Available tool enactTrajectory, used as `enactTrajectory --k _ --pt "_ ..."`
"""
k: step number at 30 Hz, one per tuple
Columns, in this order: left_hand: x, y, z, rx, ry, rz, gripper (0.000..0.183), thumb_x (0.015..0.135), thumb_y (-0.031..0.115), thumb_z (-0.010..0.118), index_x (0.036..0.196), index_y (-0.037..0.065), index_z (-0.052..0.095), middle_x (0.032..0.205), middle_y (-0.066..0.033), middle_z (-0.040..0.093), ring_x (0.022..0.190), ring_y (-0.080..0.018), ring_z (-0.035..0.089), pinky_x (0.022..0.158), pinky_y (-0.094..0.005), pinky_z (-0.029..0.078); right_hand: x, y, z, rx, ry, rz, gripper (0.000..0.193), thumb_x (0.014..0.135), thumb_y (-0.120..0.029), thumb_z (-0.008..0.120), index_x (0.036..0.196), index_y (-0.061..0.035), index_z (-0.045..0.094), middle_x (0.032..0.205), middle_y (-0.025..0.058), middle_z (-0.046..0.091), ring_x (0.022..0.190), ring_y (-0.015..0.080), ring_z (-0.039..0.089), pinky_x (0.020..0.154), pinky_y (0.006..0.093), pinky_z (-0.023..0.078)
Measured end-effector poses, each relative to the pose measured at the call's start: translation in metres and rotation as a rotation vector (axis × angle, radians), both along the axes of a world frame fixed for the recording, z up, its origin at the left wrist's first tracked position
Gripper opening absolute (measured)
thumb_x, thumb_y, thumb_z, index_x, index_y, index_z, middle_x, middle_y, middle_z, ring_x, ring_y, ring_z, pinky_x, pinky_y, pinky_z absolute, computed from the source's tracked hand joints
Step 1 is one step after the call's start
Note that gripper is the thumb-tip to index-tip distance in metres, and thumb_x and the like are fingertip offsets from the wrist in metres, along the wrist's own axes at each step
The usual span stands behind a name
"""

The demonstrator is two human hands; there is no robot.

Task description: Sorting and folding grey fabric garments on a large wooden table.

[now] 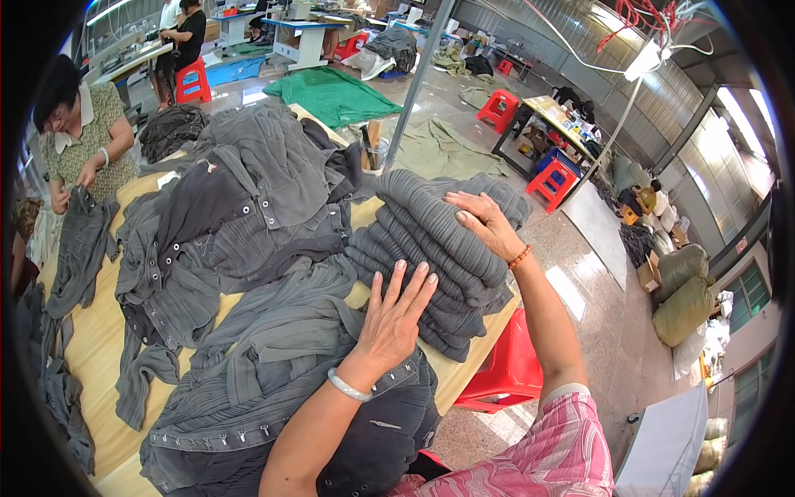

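A stack of folded dark grey ribbed garments (pixel 414 248) stands near the right edge of the wooden table. My right hand (pixel 487 224) lies on the top of this stack, its fingers stretched out. Against the stack's near left side rests my left hand (pixel 391 321), open with its fingers apart. Under my left forearm lies an unfolded grey garment (pixel 224 406) with a row of metal fasteners along its edge. A large loose heap of similar grey garments (pixel 265 182) covers the table farther left.
Across the wooden table (pixel 91 356), a person (pixel 99 141) handles another grey garment (pixel 83 248). A red stool (pixel 507 369) stands by the table's right edge, and a metal pole (pixel 418 87) rises behind it. Farther off are sewing tables (pixel 298 37) and stuffed sacks (pixel 686 306).
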State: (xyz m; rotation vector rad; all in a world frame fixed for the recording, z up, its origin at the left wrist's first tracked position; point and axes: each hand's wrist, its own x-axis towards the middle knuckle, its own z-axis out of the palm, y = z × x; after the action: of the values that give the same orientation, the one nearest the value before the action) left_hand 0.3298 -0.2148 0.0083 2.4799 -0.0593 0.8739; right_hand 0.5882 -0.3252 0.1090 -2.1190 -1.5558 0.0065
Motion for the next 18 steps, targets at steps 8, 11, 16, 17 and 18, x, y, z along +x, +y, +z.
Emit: enactTrajectory --k 8,11,16,17,18 --pt "-0.002 -0.011 0.031 0.003 0.1 0.019 0.07 0.084 0.001 0.056 0.151 0.008 0.036 0.159 -0.0151 0.029 0.148 -0.0424 0.021 0.115 -0.0623 0.022 -0.002 -0.003 0.001 0.007 -0.006 -0.006 0.041 0.1 -0.041 0.053 0.134 -0.0179 0.06 0.141 0.0045 0.057 0.14 0.0242 0.043 0.12 0.0533 0.015" --pt "-0.037 -0.011 0.029 -0.072 0.253 0.026 0.067 0.087 0.007 0.059 0.15 0.007 0.036 0.158 -0.0172 0.029 0.147 -0.0432 0.022 0.115 -0.0616 0.023 -0.007 0.0 0.002 0.004 -0.001 -0.007 0.041 0.1 -0.041 0.054 0.133 -0.018 0.061 0.141 0.0049 0.058 0.139 0.0245 0.043 0.119 0.0544 0.014" --pt "-0.14 0.013 0.042 0.004 0.473 0.202 0.064 0.085 0.024 0.07 0.142 0.005 0.048 0.155 -0.0224 0.032 0.146 -0.0421 0.023 0.115 -0.0623 0.02 -0.013 -0.001 0.011 0.233 -0.172 -0.012 0.032 0.088 -0.018 0.069 0.118 -0.0067 0.067 0.121 0.0128 0.067 0.111 0.0312 0.062 0.095 0.0386 0.046" --pt "-0.166 0.019 0.049 0.032 0.496 0.269 0.065 0.085 0.025 0.07 0.142 0.006 0.048 0.155 -0.0224 0.033 0.147 -0.0418 0.023 0.116 -0.0621 0.019 -0.011 -0.014 0.016 0.32 -0.332 -0.069 0.031 0.089 -0.017 0.069 0.118 -0.0074 0.067 0.118 0.0125 0.068 0.11 0.031 0.062 0.096 0.04 0.046" --pt "-0.194 0.028 0.054 0.032 0.499 0.368 0.066 0.084 0.027 0.072 0.142 0.006 0.048 0.155 -0.0218 0.033 0.147 -0.0417 0.023 0.117 -0.0606 0.018 -0.02 -0.017 0.027 0.407 -0.368 -0.091 0.029 0.089 -0.014 0.068 0.118 -0.0084 0.068 0.115 0.0124 0.069 0.108 0.0309 0.062 0.096 0.0396 0.046"
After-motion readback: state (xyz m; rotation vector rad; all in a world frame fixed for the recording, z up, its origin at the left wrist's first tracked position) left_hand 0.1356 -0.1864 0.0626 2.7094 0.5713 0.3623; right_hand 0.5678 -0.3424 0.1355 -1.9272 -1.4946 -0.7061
